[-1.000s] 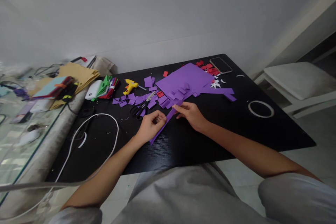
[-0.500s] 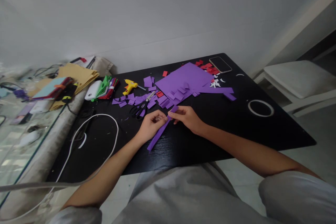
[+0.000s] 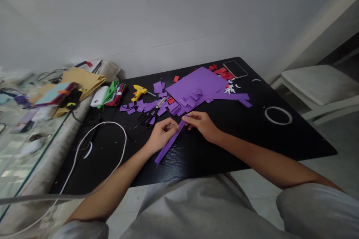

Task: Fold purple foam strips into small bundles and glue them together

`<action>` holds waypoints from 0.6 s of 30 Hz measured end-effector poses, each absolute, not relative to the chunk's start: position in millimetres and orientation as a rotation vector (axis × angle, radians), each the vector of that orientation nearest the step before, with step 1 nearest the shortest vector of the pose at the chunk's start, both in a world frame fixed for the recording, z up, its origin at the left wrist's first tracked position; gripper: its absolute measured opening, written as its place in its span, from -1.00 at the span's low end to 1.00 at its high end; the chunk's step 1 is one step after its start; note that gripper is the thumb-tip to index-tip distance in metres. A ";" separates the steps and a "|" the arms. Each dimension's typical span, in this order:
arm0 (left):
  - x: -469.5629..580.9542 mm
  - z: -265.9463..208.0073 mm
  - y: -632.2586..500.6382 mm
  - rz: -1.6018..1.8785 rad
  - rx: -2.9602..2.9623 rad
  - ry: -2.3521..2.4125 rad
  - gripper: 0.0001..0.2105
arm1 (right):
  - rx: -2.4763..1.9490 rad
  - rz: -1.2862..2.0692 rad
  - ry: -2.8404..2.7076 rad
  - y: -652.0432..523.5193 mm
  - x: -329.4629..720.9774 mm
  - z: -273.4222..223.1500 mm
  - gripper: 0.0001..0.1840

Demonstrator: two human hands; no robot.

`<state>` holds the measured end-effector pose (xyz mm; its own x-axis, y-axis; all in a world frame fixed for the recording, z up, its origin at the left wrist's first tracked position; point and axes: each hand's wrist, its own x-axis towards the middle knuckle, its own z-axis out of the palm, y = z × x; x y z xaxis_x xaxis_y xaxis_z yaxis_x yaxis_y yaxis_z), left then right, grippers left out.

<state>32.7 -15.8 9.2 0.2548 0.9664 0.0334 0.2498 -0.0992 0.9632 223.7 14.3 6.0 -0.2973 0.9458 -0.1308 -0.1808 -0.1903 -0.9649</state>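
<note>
A long purple paper strip (image 3: 168, 146) slants over the black table, held between both of my hands. My left hand (image 3: 163, 133) pinches it along its upper half, thumb on top. My right hand (image 3: 202, 124) grips its far end between thumb and fingers. Just beyond my hands lie black-handled scissors (image 3: 150, 115) with their blades resting among small purple paper pieces (image 3: 140, 106). Larger purple sheets (image 3: 200, 82) lie behind, with cut pieces heaped on their near edge.
A yellow glue gun (image 3: 139, 92) lies at the back left near bundled coloured sheets (image 3: 114, 93). A white cable (image 3: 123, 134) loops across the left side. On the right are a white ring (image 3: 278, 115), a phone (image 3: 235, 69) and red scraps (image 3: 221, 71).
The strip's near end has slid slightly down and left. Less of its far end shows past my right fingers. The things on the table have stayed put.
</note>
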 end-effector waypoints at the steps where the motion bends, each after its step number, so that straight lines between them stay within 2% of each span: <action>1: 33.0 9.8 -15.8 0.930 1.562 1.171 -0.77 | -1.018 1.631 -1.169 14.8 223.8 5.7 -0.66; 11: 29.9 14.8 -13.5 0.909 1.522 1.195 -0.76 | -1.055 1.496 -1.016 26.2 231.9 7.5 -0.72; 18: 27.7 11.6 -13.3 0.855 1.268 1.137 -0.70 | -1.019 1.462 -0.913 34.1 236.8 6.3 -0.71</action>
<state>27.7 -13.3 11.6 0.2598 0.9511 -0.1671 0.1038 0.1446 0.9840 236.8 34.1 6.3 -0.0509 0.9923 -0.1130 -0.3342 -0.1236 -0.9344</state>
